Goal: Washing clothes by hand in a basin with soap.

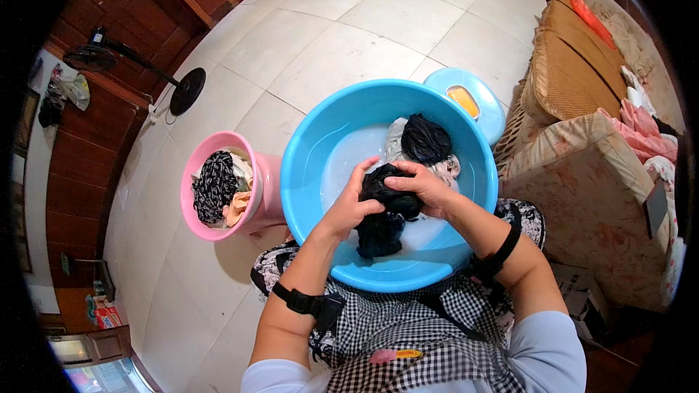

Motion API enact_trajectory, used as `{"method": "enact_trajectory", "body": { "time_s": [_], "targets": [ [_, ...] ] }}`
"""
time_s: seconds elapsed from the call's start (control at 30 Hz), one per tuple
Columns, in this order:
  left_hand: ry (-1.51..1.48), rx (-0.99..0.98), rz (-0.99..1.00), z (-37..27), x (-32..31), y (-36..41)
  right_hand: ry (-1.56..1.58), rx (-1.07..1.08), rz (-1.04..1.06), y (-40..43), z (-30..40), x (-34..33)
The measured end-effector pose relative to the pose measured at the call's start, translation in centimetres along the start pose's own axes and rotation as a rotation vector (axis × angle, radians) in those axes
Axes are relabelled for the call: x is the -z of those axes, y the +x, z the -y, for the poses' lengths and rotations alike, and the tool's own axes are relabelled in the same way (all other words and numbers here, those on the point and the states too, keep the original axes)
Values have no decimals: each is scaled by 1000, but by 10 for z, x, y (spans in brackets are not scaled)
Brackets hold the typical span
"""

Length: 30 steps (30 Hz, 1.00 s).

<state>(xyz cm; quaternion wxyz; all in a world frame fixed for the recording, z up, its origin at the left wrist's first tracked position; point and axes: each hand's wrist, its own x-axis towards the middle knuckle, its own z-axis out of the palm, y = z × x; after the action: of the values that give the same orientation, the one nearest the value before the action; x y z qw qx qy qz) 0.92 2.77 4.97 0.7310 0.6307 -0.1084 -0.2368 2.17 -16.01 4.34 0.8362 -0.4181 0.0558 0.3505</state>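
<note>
Both my left hand (349,199) and my right hand (423,188) grip a bunched black cloth (389,188) above a large blue plastic basin (306,136). My left fingers curve around its left side, while my right thumb presses on its top. Whitish, soapy-looking water (344,161) lies in the basin. Below the held cloth, a dark wet cloth (379,237) rests in the water; whether the two are joined I cannot tell. Toward the basin's far right sit another black bundle (426,139), a white cloth (394,139) and a pale pink patterned cloth (449,168).
To the left, a pink bucket (267,185) holds clothes, including a black-and-white patterned cloth (215,188). A blue plastic stool (480,87) carries an orange bar, apparently soap (463,101). A covered sofa (579,196) stands at right, and a black pedestal fan (187,91) at far left.
</note>
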Motion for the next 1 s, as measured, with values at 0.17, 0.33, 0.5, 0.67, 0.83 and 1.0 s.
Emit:
{"method": "enact_trajectory", "body": {
  "time_s": [0.17,0.33,0.5,0.67,0.83,1.0],
  "targets": [
    [236,136,-361,51,11,2,-210,354,-197,9,2,-10],
    [-161,468,-342,34,-11,5,-535,690,-456,18,-7,10],
    [-697,461,-163,23,-18,2,-1133,1064,-265,-15,-19,-39],
    [-547,336,-411,40,-38,26,-1409,1101,16,-25,-58,-33],
    [-1060,345,-156,55,-27,19,-1276,965,-442,16,-19,-14],
    [-1035,52,-18,64,-1,9,-1252,1038,-210,-2,-46,-50]
  ]
}}
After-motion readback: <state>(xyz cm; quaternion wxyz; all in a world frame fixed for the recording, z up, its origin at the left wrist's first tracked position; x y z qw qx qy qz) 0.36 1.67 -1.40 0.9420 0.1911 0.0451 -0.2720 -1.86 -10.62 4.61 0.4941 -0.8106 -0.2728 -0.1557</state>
